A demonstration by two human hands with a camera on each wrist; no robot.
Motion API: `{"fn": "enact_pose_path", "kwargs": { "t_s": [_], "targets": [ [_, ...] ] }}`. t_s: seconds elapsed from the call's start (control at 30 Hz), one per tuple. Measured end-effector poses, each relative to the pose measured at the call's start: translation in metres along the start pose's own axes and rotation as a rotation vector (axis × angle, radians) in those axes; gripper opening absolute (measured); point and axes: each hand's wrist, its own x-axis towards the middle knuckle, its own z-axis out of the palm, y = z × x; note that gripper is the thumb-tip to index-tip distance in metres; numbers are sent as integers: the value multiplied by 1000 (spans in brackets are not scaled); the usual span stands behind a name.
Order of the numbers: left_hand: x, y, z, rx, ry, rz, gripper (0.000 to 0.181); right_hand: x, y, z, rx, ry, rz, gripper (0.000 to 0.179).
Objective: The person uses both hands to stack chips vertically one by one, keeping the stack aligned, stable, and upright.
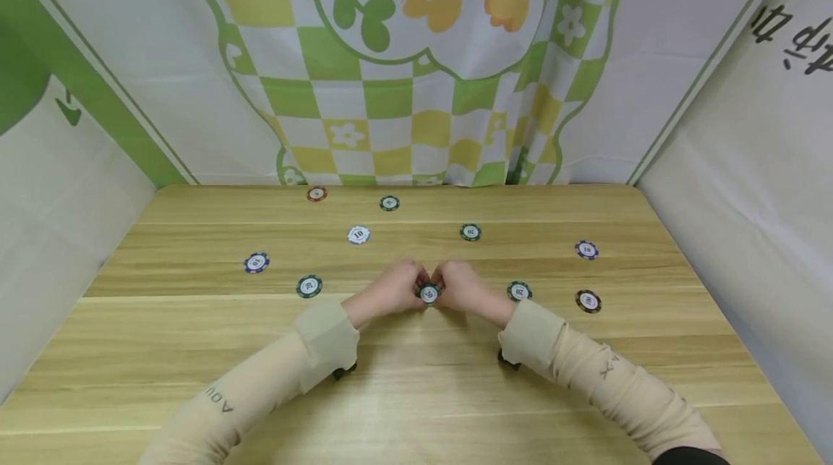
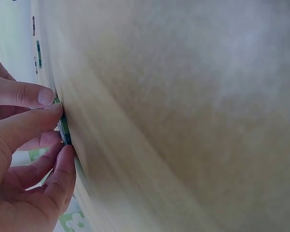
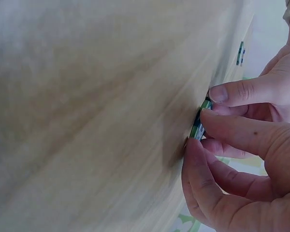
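The person's left hand (image 1: 395, 287) and right hand (image 1: 467, 286) meet near the middle of the wooden surface (image 1: 429, 371), with the held chip (image 1: 428, 294) between them. Both hands have thumb and fingers pinching it, 1 hand at each side. It is round, its rim dark green with paler blocks, its white centre bearing dark print too small to read surely. I can't tell if it touches the surface.

Around them 9 other chips lie spaced out: a red chip (image 1: 317, 194) by the far edge, 4 green chips (image 1: 471, 232), 2 blue chips (image 1: 257, 262), a white chip (image 1: 358, 234) reading 10, and a black chip (image 1: 588, 301) at the right. Of the green chips, 1 is just beside the right cuff (image 1: 530, 338).

The head view shows the held chip's printed face; both wrist views show its banded edge and the thumbs laid against it, which the head view hides. Only the head view takes in the whole curtain (image 1: 397, 89) behind.
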Motion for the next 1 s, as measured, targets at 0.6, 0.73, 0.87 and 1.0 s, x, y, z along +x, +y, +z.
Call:
{"fn": "enact_pose_path", "kwargs": {
  "t_s": [0.6,0.73,0.87,1.0],
  "targets": [
    [-26,8,6,-29,-17,10,30,-23,-9,10,-3,-29,-72,18],
    [-31,9,7,-47,-38,-1,30,-28,-10,12,11,-31,-86,18],
    [-35,11,8,-41,-44,-17,30,-32,-11,14,22,-32,-95,17],
    [-38,12,9,-30,-34,-19,31,-33,-11,15,-14,-16,-119,17]
  ]
}}
